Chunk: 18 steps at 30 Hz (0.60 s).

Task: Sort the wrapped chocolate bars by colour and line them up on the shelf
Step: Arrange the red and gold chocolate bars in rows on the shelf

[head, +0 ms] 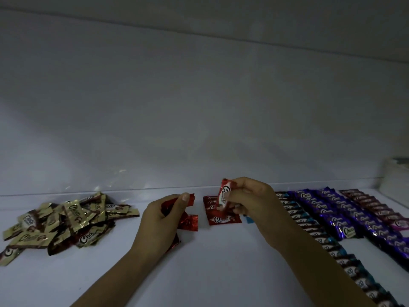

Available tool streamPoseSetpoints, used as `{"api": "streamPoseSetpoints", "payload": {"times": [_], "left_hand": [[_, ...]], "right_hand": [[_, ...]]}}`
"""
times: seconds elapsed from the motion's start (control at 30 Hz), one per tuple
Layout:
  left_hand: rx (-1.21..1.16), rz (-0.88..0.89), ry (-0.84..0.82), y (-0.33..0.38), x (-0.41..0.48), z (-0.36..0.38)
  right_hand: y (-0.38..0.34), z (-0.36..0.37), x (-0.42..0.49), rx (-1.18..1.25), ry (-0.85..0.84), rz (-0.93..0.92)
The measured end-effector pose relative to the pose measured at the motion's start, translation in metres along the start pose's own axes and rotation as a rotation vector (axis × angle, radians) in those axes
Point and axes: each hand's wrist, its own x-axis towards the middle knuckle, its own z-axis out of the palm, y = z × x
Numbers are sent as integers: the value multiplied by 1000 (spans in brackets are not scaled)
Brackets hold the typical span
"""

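Shelf (199,273), dim light.

- Nearest me: blue-trimmed row (327,240), overlapped like shingles, running just beside my right forearm. Risk: if the arm swings outward it could sweep the row out of line.
- Left hand (159,220): fingers curled round a small bunch of red bars (188,222), their ends sticking out past the thumb. Foil looks slick and the grip is loose. I judge that one could slide free and drop among the sorted bars.
- Right hand (254,200): pinching one red bar (224,193), held upright over the shelf, logo facing me.
- Just below it: red row (223,219), only a few bars so far, flat and overlapping. Setting the next one down carelessly could push these askew, as they look light.
- Far left: unsorted heap (59,220), mostly gold wrappers with darker ones tucked under. The buried colours are easy to miss.
- Right, further back: purple rows (336,211), then a pinkish row (371,207) beyond.
- Far right, at the back: white box (396,180), only its corner in view. I cannot tell what it holds.
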Motion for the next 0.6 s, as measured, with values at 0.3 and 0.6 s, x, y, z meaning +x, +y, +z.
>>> {"api": "streamPoseSetpoints", "payload": {"times": [0.3,0.6], "left_hand": [[20,27,54,-1,0,-1],[-1,-18,39,-2,1,-2]], "right_hand": [[5,0,-9,-735,-412,-88],[6,-3,-13,-1120,-309,-155]]}}
